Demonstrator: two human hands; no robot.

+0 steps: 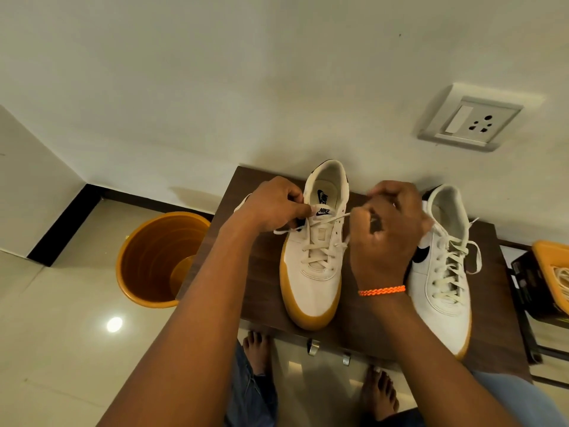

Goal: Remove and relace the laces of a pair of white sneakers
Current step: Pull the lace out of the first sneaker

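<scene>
Two white sneakers with gum soles stand on a dark wooden table [264,291], toes towards me. My hands work at the top of the left sneaker [311,285]. At the tongue, my left hand [272,204] pinches one end of its cream lace [320,251]. My right hand [385,232], with an orange band at the wrist, grips the other lace end and holds it taut out to the right. The right sneaker [443,278] is laced, its loose ends lying beside it, and my right hand hides part of its side.
An orange bucket [154,260] stands on the tiled floor left of the table. An orange basket [551,272] sits at the right edge. A wall socket [471,118] is above the table. My bare feet [258,352] show below the table's front edge.
</scene>
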